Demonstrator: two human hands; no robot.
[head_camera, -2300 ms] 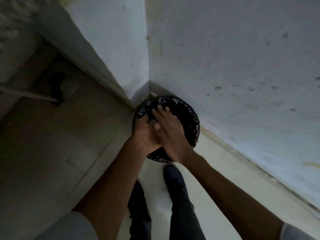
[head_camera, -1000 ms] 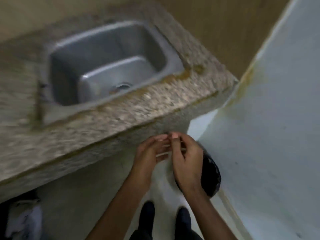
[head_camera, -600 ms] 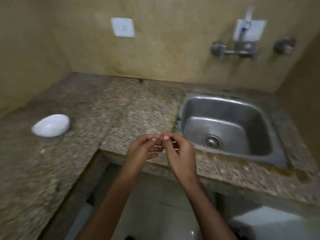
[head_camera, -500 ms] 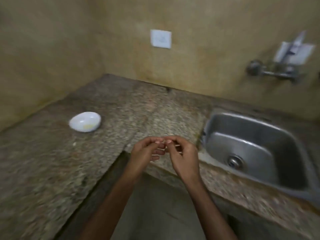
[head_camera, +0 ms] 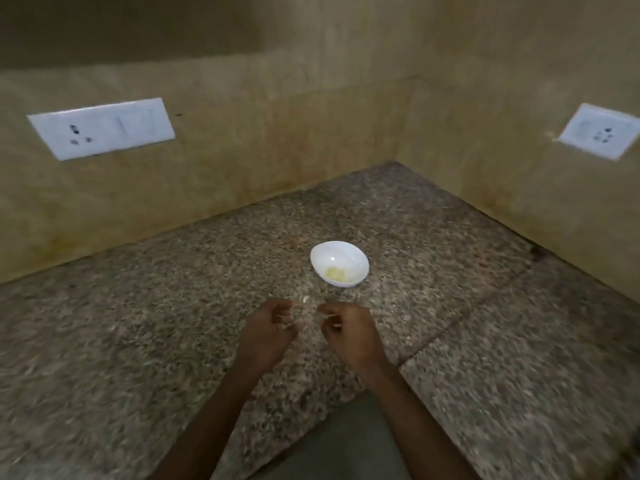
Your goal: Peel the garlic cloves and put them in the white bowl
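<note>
Though the fingers [head_camera: 282, 315] of the left hand [head_camera: 268, 329] and right hand [head_camera: 349, 332] curl inward, tips facing but apart, blur hides whether they pinch anything. Between them a small pale garlic scrap [head_camera: 305, 299] shows against the speckled brown granite counter [head_camera: 173, 323]. Just beyond stands the round white bowl [head_camera: 360, 261], holding yellowish peeled cloves [head_camera: 337, 273]. Tan walls [head_camera: 242, 150] meet in a corner behind, with a white socket plate [head_camera: 104, 128] on each. Counter stretches wide on both sides.

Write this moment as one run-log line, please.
left hand: fingers curled, hold unclear | right hand: likewise | white bowl: upright on countertop, pale pieces inside | small white bit: on countertop, just beyond hands
</note>
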